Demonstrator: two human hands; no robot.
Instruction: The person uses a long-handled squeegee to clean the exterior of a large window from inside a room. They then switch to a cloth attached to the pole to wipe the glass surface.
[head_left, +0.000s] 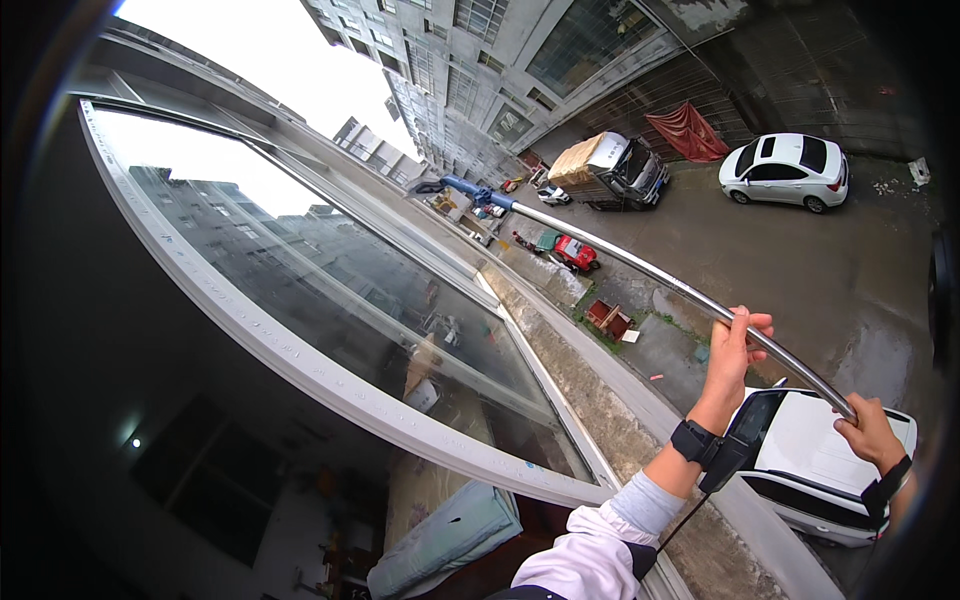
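A long shiny metal pole (645, 268) with a blue plastic head (480, 196) reaches out alongside the outer face of a window pane (337, 277) in a white frame. My left hand (739, 345) wraps around the pole's lower half, thumb on top. Near the pole's bottom end, my right hand (870, 427) grips it. Black straps circle both wrists, and a dark device hangs at the left one. What the far end of the pole's head touches is too small to tell.
A rough concrete ledge (585, 375) runs below the window. Far below are a white sedan (784, 171), a truck with a tan cover (607, 171), a red three-wheeler (576, 252) and another white vehicle (810, 454). Folded pale green fabric (450, 536) lies indoors.
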